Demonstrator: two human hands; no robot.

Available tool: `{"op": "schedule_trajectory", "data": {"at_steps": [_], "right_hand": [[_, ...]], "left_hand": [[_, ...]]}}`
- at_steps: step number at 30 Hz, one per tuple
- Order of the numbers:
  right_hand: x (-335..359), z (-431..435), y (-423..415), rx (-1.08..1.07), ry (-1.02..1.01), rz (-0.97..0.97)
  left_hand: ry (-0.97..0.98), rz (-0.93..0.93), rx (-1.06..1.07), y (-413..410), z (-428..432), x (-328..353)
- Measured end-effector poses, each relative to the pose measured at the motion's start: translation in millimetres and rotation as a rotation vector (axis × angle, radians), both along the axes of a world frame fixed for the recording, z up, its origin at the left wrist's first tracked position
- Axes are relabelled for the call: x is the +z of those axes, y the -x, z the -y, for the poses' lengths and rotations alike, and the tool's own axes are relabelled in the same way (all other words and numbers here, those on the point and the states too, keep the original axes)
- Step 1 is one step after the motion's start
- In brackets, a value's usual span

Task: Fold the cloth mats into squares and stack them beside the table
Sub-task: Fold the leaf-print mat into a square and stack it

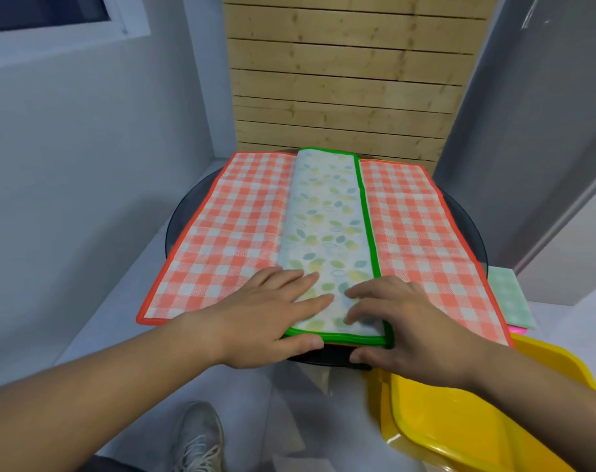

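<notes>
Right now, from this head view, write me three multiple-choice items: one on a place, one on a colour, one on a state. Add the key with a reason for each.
1. Where does the leaf-print mat lie?
A. On the orange checked mat
B. Inside a drawer
C. Hanging on a hook

2. What colour is its border?
A. Blue
B. Green
C. Black

3. What state is it in?
A. Rolled into a tube
B. Spread fully open
C. Folded into a long narrow strip

Key:
1 A: it runs down the middle of the orange checked mat, which shows on both sides of it.
2 B: a bright green edge runs along its right side and near end.
3 C: stacked green edges show at the near end, where the left hand and right hand rest.
</notes>
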State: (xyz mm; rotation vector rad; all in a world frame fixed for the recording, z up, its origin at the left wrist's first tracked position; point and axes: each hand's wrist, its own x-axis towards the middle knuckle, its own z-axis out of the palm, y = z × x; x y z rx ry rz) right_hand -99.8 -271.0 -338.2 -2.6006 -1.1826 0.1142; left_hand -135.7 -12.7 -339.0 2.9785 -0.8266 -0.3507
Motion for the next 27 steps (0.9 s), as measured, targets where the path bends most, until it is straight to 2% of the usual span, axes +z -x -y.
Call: {"op": "schedule_trajectory", "data": {"at_steps": [7,17,23,27], "right_hand": [[-0.6,7.4,4.2,0.014,0.004,0.052],[-3.1,7.4,9.5,0.102,-0.064,0.167],[-3.1,6.6,11.1,0.142,-0.136,0.171],[7.0,6.5,8.5,0.057,-0.175,0.119]], "left_hand": [[0.031,0.053,-0.029,7.4,12.7,-5.5],[0.08,0.03,-0.027,3.6,6.6,-8.5],[0.106,-0.054,-0.022,2.3,2.2,-3.6],[0.212,-0.138,0.003,-0.2,-4.9,7.7]]}}
